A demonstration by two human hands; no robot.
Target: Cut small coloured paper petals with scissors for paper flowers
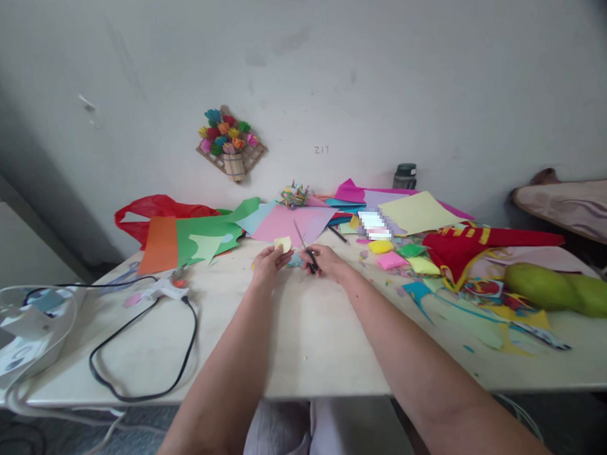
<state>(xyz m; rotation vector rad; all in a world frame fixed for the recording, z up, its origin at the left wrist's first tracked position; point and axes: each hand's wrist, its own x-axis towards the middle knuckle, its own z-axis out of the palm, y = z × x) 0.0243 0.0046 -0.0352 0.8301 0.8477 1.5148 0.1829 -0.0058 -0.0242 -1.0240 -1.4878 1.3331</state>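
Between the fingers of my left hand [271,261] is a small piece of pale yellow paper [283,244], held up above the table. My right hand [327,261] grips a pair of scissors [311,259] by the dark handles, with the blades pointing up and away from me. The blades are apart from the yellow piece, a little to its right. Beyond both hands lies a pink paper sheet [294,222]. A bit of blue paper [296,259] shows between the hands on the tabletop.
Green [204,230] and orange paper [158,244] lie at left, near a power strip [164,289] with a looping black cable [195,336]. At right are a blurred-out phone [374,225], colourful packets [392,260], paper scraps, a red cloth [462,253] and green fruit [560,289]. A bottle [405,176] stands behind.
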